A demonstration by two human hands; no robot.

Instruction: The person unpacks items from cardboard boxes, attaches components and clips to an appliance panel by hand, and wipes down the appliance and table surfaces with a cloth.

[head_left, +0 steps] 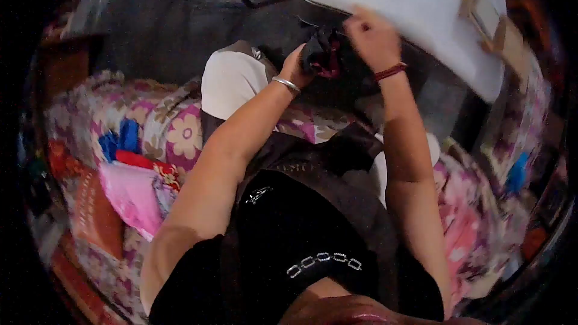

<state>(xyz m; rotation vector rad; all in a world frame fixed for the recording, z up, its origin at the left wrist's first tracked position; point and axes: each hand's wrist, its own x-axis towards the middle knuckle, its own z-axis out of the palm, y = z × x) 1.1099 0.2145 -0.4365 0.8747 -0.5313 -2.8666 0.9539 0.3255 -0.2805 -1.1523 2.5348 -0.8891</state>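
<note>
My left hand (pixel 295 67), with a silver bangle at the wrist, is closed around a bunched dark cloth (pixel 324 51) that shows dark red folds. Just right of the cloth, my right hand (pixel 374 39) is raised, its fingers curled together and blurred at the tips. What those fingers hold, if anything, is too small to make out. A dark red band circles the right wrist. The lower edge of a white table (pixel 421 12) lies behind the right hand.
Flowered fabric (pixel 183 132) covers the seat around me. On my left lie a pink cloth (pixel 129 195), a blue cloth (pixel 120 140) and an orange-brown bag (pixel 99 216). Pinkish fabric (pixel 460 222) lies on my right. A wooden piece (pixel 512 48) is at the table's right end.
</note>
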